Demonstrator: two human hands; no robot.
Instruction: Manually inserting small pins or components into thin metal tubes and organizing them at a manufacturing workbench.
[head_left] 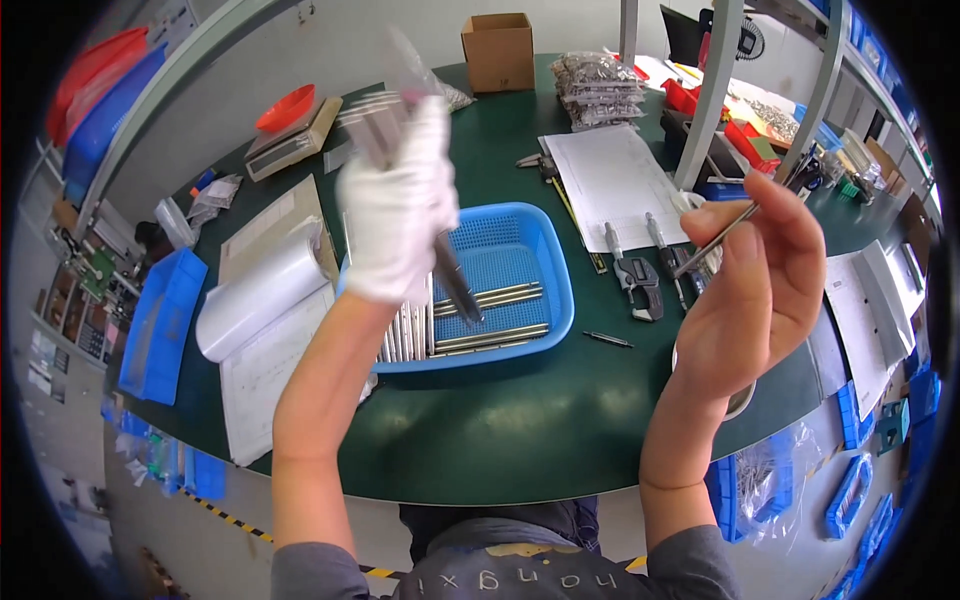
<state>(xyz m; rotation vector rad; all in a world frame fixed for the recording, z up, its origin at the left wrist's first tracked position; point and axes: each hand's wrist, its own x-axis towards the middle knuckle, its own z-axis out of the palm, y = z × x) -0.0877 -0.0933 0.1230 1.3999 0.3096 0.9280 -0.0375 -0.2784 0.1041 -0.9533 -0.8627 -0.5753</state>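
My left hand (395, 215), in a white glove and smeared by motion, is closed around a bundle of metal rods (372, 125) above a blue plastic basket (562, 270). Their lower ends (458, 280) stick out below the glove, over the basket. Inside the basket lie more shiny metal rods (490, 341), some lengthwise and others crosswise. My right hand (750, 285) is bare and raised at the right of the table. Between its thumb and fingers it pinches a thin dark metal rod (712, 243), held at a slant.
Two digital micrometers (636, 285) and a caliper (550, 172) lie right of the basket, by a paper sheet (610, 170). A small pen-like metal tool (608, 340) lies nearer. Papers (265, 310) and a blue bin (163, 325) are left. Bagged parts (598, 90) and a cardboard box (498, 55) stand behind.
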